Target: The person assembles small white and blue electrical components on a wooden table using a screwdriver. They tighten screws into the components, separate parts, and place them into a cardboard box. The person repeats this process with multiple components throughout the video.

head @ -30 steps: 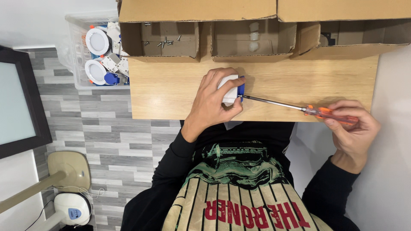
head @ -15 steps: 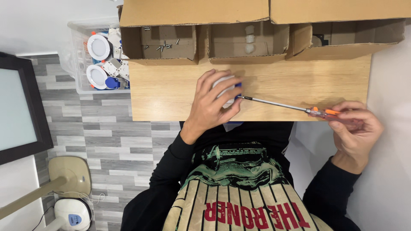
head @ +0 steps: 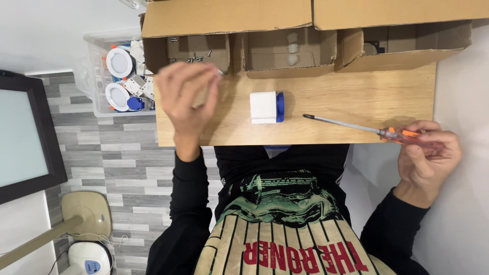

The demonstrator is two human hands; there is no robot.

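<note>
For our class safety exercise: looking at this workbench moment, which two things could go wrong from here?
The screwdriver in the right hand has its tip free over the table; a slip could scratch the wood. The left hand, blurred by the open cardboard box of screws, may knock it or drop a small part. The white and blue part lies unheld and could be nudged.

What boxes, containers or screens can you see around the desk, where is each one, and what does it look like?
Cardboard boxes: a brown row of open compartments along the far edge of the wooden desk; the leftmost holds small screws.
Clear plastic bin: left of the desk, filled with round white fittings and blue parts.
Screen: far left, black frame, pale blank face.
Left hand: raised before the leftmost box.
Right hand: holding an orange-handled screwdriver.
</note>
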